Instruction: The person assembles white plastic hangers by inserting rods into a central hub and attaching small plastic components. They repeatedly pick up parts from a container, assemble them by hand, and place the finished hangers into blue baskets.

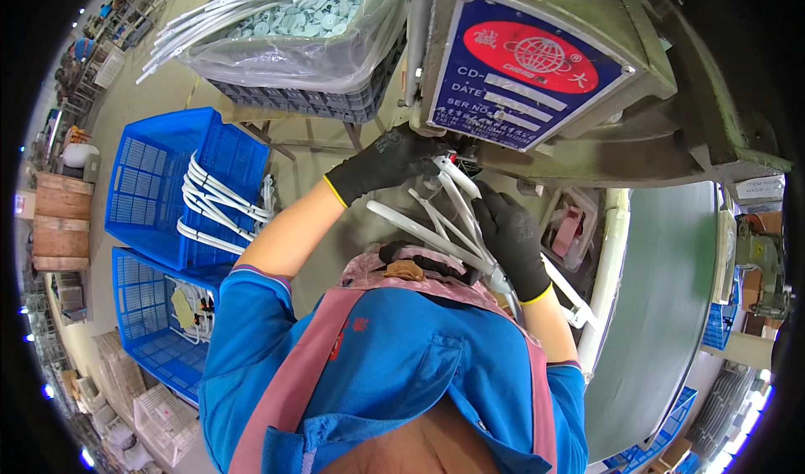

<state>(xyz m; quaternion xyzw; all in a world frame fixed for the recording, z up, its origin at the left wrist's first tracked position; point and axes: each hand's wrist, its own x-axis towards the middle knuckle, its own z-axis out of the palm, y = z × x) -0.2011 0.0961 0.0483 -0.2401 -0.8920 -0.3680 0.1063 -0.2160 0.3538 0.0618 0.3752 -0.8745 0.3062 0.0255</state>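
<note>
Head view: closest to the lens, blue shirt [402, 348] and pink apron straps [298, 378] on the person I'm watching. Just beyond, white tube frame [428, 234], held tilted in front of the apron, upper end right under the machine head [650, 67]. Right hand [507, 238], black glove, fingers curled and gripping the frame's right side. Left hand [392, 160], same glove, at the frame's upper end; fingertips tucked by the machine, can't tell if they're gripping. Small red bit [452, 156] there, too small to identify. Green flat surface [650, 306] to the right. Off left, two blue crates: upper one [151, 176] has bent white tubes [214, 199] at its side, lower one [138, 298] holds more parts. Past them, a lined grey bin [293, 97] of pale discs [310, 13], long white tubes [189, 30] across it. Far left, wooden boxes [63, 222].
</note>
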